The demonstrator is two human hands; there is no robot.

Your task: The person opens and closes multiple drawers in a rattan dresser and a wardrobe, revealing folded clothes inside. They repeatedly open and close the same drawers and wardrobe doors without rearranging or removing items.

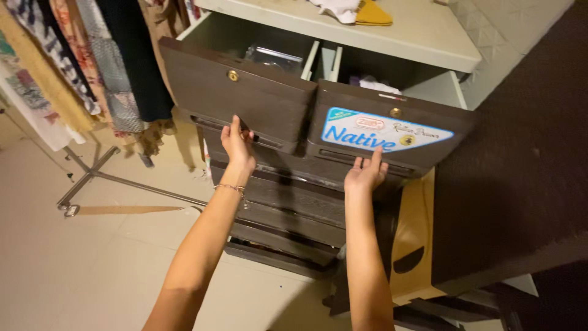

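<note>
Reaching up from the bottom of the frame, both arms meet a dark brown plastic drawer unit (288,202) at centre. The left hand (237,144) lies against the lower edge of the left top drawer (239,92), thumb and fingers loosely spread and curling toward the recessed grip slot under its front, a placing that suits moving the drawer by its own handle; a thin bracelet (231,188) hangs at that wrist. The right hand (366,173) has its fingers held together and pressed flat up against the underside edge of the right top drawer (392,125), just below a blue and white sticker (386,130) on its face. Both drawers stand pulled out side by side in the upper middle of the frame, each with a small brass keyhole (233,75), so their insides show: a clear plastic packet (272,58) in the left one, some pale cloth (376,84) in the right. Above them, a pale counter (422,37) carries a yellow cloth (372,13). Patterned clothes (79,61) hang on a rack at the upper left.
</note>
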